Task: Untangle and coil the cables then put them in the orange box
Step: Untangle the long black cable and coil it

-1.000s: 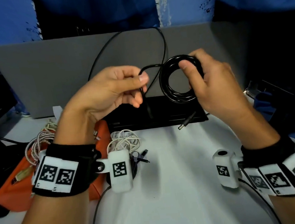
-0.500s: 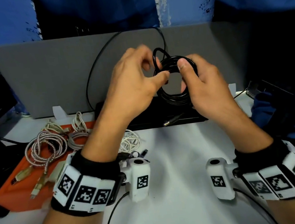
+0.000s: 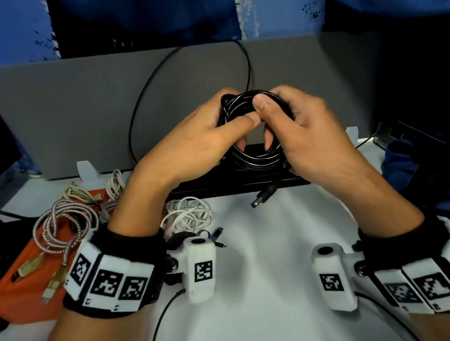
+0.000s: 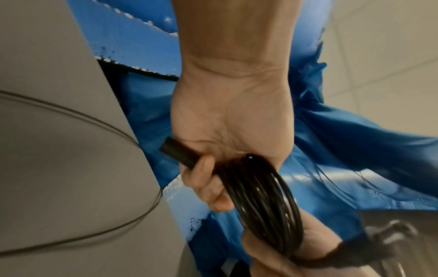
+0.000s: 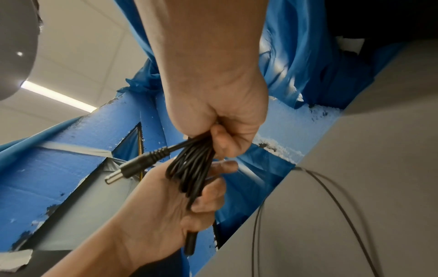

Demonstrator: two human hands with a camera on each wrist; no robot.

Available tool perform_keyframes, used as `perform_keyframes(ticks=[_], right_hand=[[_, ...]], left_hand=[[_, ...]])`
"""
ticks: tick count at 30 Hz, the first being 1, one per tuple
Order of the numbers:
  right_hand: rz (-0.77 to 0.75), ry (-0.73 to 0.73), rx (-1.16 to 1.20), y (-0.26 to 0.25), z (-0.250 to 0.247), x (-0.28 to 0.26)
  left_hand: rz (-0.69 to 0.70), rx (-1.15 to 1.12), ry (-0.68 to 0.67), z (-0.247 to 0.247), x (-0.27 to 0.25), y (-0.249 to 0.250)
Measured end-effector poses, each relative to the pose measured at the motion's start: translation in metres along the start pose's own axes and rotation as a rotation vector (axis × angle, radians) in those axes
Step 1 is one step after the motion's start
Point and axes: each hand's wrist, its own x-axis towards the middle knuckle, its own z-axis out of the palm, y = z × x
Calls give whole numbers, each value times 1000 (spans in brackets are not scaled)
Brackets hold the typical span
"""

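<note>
Both hands hold one coil of black cable (image 3: 256,158) up over the back of the table. My left hand (image 3: 229,125) pinches the coil's left side with thumb in front; in the left wrist view the left hand (image 4: 225,131) also curls round a black cylindrical piece (image 4: 177,153). My right hand (image 3: 274,119) grips the top and right side of the coil (image 5: 189,168). A barrel plug (image 3: 262,198) hangs below. A loose strand (image 3: 151,88) arcs over the grey panel. The orange box (image 3: 15,292) sits at the left with a braided cable (image 3: 63,227).
A bundle of white cable (image 3: 187,217) lies beside the box by my left wrist. A flat black device (image 3: 220,188) sits under the hands against the grey panel (image 3: 70,118). White tabletop (image 3: 261,293) spreads in front; dark and blue items crowd the right edge.
The left hand brought its loose loop over to the coil and now pinches the coil itself. Both hands have come closer together, and the plug now hangs lower.
</note>
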Motion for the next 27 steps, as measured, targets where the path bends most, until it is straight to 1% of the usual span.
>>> perform_keyframes(ticks=[4, 7, 9, 12, 14, 16, 19, 21, 23, 25, 27], right_hand=[[-47, 28, -80, 1, -4, 0], [-50, 31, -122, 3, -3, 0], [-53, 19, -142, 4, -3, 0], [-69, -1, -105, 2, -4, 0], [-71, -28, -43, -1, -5, -1], [-42, -70, 66, -4, -8, 0], [51, -225, 212, -1, -25, 2], [111, -341, 226, 2, -36, 2], [144, -407, 222, 4, -41, 1], [168, -388, 216, 6, -41, 2], [181, -277, 185, 12, -37, 6]], left_hand=[[58, 125, -27, -2, -5, 6], [33, 23, -110, -4, -10, 13], [14, 16, -152, -8, -12, 14], [91, 65, -186, -10, -14, 16], [154, 95, -163, -11, -15, 17], [177, 138, -101, -13, -15, 16], [151, 225, 24, -19, -12, 12], [127, 256, 95, -25, -13, 8], [114, 261, 123, -29, -14, 7], [100, 234, 111, -30, -16, 9], [71, 175, 90, -29, -17, 11]])
